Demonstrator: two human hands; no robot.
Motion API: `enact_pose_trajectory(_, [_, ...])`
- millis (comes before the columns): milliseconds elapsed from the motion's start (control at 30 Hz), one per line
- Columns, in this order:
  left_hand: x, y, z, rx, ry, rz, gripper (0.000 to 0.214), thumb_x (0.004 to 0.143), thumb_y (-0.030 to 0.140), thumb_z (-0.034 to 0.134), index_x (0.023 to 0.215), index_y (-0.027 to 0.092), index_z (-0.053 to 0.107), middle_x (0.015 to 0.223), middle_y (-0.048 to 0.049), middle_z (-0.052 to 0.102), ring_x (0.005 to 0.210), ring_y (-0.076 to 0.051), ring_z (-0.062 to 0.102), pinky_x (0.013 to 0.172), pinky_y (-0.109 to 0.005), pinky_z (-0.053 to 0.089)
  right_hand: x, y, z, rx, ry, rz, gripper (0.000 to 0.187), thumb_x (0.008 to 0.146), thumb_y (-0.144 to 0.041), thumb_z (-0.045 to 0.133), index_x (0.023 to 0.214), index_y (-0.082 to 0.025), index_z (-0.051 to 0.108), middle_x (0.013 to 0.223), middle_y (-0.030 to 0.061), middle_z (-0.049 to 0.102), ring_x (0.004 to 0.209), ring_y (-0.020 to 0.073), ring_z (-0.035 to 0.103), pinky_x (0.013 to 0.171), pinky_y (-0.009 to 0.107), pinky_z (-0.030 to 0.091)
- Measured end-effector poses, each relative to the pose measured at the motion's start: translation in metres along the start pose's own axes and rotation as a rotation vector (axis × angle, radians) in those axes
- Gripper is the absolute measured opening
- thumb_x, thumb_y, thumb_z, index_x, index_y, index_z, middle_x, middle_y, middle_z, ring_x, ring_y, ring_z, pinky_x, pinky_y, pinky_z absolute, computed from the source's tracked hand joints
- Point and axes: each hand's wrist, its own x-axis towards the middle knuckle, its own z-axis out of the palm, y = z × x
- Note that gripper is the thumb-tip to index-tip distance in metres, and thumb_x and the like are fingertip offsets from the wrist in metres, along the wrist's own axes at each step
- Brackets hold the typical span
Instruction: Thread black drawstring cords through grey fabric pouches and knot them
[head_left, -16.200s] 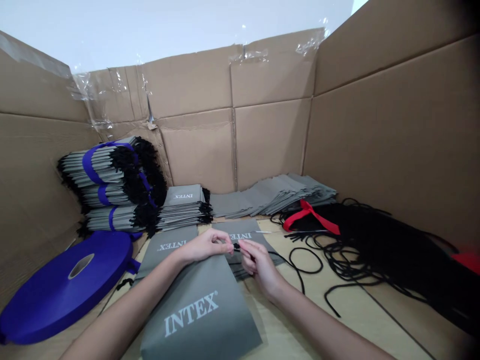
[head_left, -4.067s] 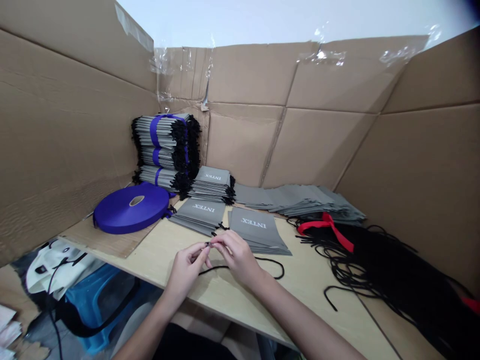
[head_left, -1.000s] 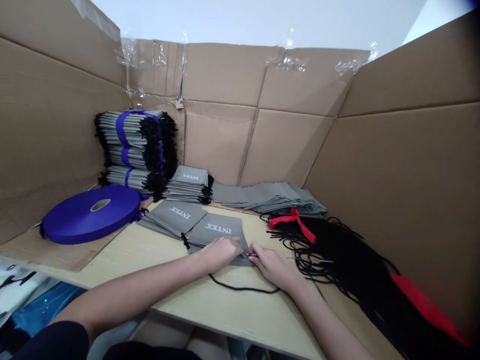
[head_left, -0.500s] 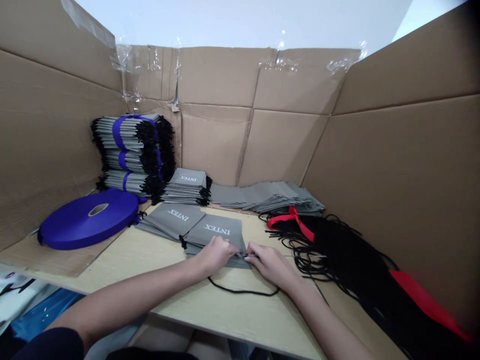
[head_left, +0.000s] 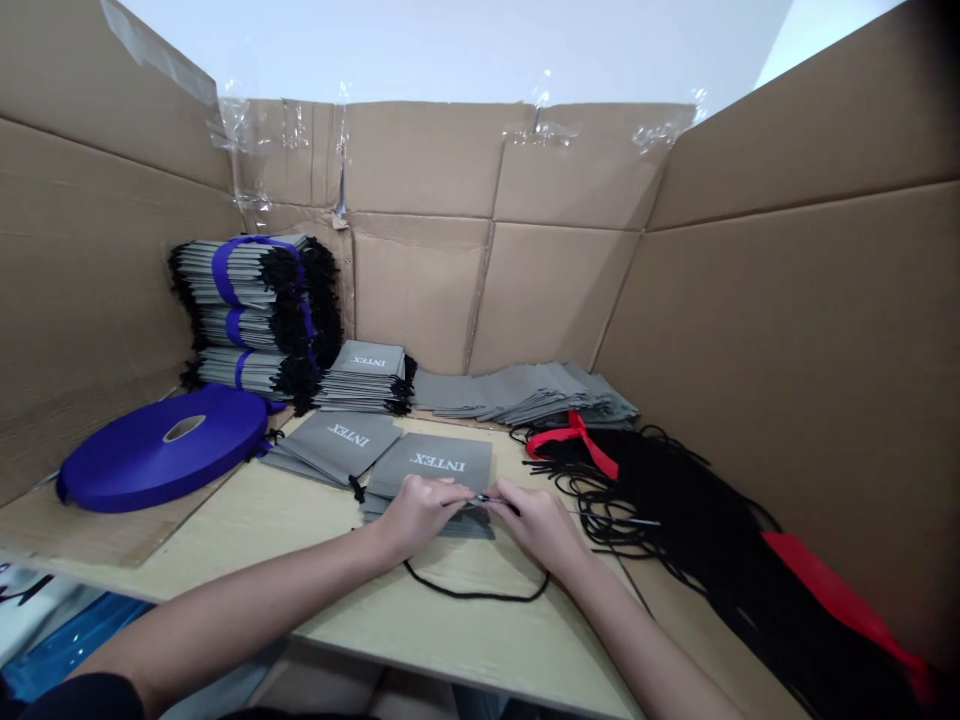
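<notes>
A grey non-woven bag printed INTEX (head_left: 431, 470) lies on the pale wooden board, its lower hem under my hands. My left hand (head_left: 420, 515) rests on that hem, fingers pinching the fabric. My right hand (head_left: 536, 525) meets it from the other side, fingertips on a thin metal threader (head_left: 495, 498). A black cord (head_left: 476, 595) hangs from there in a loop onto the board. A second INTEX bag (head_left: 330, 445) lies just left of the first, with a black cord end (head_left: 357, 488) at its corner.
A purple ribbon roll (head_left: 161, 450) lies at left. Behind it stand ribbon-bundled bag stacks (head_left: 240, 310). Loose grey bags (head_left: 517, 395) line the back. At right lie black cords (head_left: 645, 490) tied with red ribbon (head_left: 574, 440). Cardboard walls (head_left: 480, 290) surround the board, whose front edge (head_left: 450, 655) drops away.
My hands have come down from above the board onto the bag's hem and now hold the threader there. The cord loop hangs lower, and the view has turned slightly.
</notes>
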Motion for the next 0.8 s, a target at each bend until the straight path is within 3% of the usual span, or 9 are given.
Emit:
enact_pose_trajectory(300, [-0.0007,0.0029,-0.0022,-0.043,0.014,-0.061,0.016,0.084,0.022,0.057,0.088,0.019,0.071,0.083,-0.0015,0.073,0.072,-0.016,0.07,0.07,-0.023,0.057,-0.0033,0.0064,0.0017,-0.07,0.1,-0.164,0.029,0.086,-0.017,0.054,0.112,-0.028,0.062,0.1,0.0026,0.071,0.082,0.0163,0.068,0.069,0.022,0.05])
enact_pose_trajectory(800, [0.0004,0.0036,-0.0025,-0.076,-0.003,-0.054,0.015,0.083,0.02,0.058,0.09,0.018,0.071,0.082,-0.0027,0.073,0.068,-0.015,0.069,0.064,-0.02,0.056,-0.0022,0.0023,0.0008,-0.157,0.123,-0.186,0.029,0.084,-0.017,0.056,0.111,-0.026,0.063,0.093,0.0021,0.073,0.075,0.0141,0.068,0.064,0.02,0.049])
